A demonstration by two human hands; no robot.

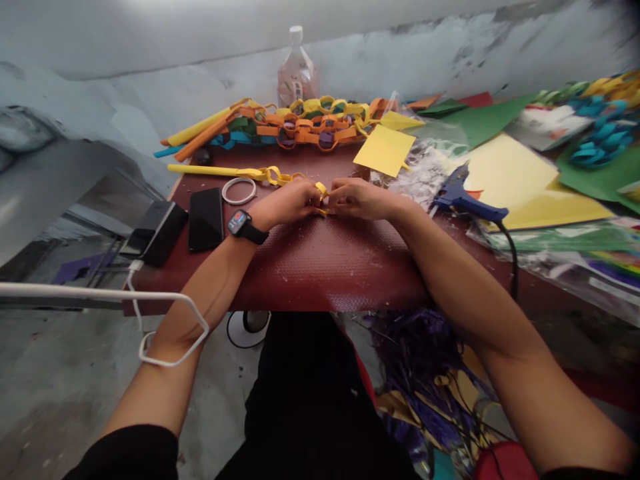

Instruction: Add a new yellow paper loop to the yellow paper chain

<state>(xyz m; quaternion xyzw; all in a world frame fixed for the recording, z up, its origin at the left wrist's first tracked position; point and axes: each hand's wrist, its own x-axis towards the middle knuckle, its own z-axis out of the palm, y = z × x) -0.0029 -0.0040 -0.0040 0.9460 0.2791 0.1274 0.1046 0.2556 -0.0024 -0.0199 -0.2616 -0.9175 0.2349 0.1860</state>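
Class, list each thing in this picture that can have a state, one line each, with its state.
left hand: closed on the yellow paper strip
right hand: closed on the same strip
bottle: upright, capped
phone: flat, screen dark
glue gun: lying on its side, cord attached
tape ring: lying flat
paper chain: links joined, heaped by the wall
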